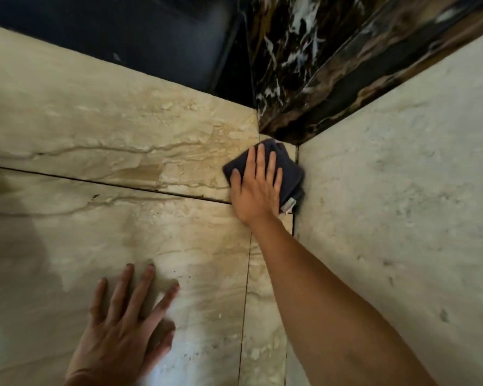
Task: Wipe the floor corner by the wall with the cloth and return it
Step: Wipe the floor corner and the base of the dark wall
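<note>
A dark folded cloth point(290, 171) lies on the beige marble floor point(123, 135), tucked into the corner where the pale wall point(402, 162) meets the dark marble skirting point(304, 107). My right hand point(255, 188) lies flat on top of the cloth with its fingers spread, pressing it to the floor; a small white tag sticks out at the cloth's near right edge. My left hand point(123, 324) rests palm down on the floor tile nearer to me, fingers apart, holding nothing.
Dark grout lines point(109, 185) cross the floor tiles. A dark blue object point(151, 37) stands at the back left, next to black veined marble point(290, 37). The pale wall runs along the whole right side.
</note>
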Motion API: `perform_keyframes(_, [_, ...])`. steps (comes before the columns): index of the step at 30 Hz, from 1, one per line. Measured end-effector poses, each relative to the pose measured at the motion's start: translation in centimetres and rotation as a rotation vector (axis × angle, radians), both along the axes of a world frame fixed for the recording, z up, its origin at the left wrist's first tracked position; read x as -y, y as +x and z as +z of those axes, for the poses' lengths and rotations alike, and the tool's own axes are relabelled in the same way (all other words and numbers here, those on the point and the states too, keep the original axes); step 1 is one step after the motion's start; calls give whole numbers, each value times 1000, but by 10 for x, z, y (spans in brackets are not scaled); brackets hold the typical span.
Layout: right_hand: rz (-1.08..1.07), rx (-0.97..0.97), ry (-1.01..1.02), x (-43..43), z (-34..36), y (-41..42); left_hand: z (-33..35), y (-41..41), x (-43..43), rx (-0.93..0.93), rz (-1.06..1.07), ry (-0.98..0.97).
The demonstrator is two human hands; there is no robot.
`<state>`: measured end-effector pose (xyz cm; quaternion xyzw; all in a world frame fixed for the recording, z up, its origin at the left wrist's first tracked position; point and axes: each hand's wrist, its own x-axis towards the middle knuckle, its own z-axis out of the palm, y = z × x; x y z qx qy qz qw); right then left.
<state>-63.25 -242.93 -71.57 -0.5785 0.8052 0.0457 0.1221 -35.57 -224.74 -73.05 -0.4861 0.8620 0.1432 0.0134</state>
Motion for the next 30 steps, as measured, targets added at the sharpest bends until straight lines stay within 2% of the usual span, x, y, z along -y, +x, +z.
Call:
perform_keyframes(5, [67,19,-27,-135,0,67,25,-5,37,8,-6,161])
perform_keyframes(7, [134,10,9,-182,-4,89,37,-7,76,33,-4,177])
perform_keyframes(9, [177,2,24,-191,-4,95,49,-10,127,26,82,147])
perform_keyframes(13, [277,26,17,-126,1,80,53,-8,238,72,194,64])
perform_keyframes(18, [483,11,-18,7,5,50,28,20,354,123,260,19])
perform_keyframes(21, [446,-33,-40,84,-1,53,14,19,375,82,331,32])
perform_keyframes(24, [467,-56,-56,136,-4,57,7,14,370,83,335,-33])
perform_keyframes(30, [470,-89,-81,256,-6,59,10,15,370,47,341,18])
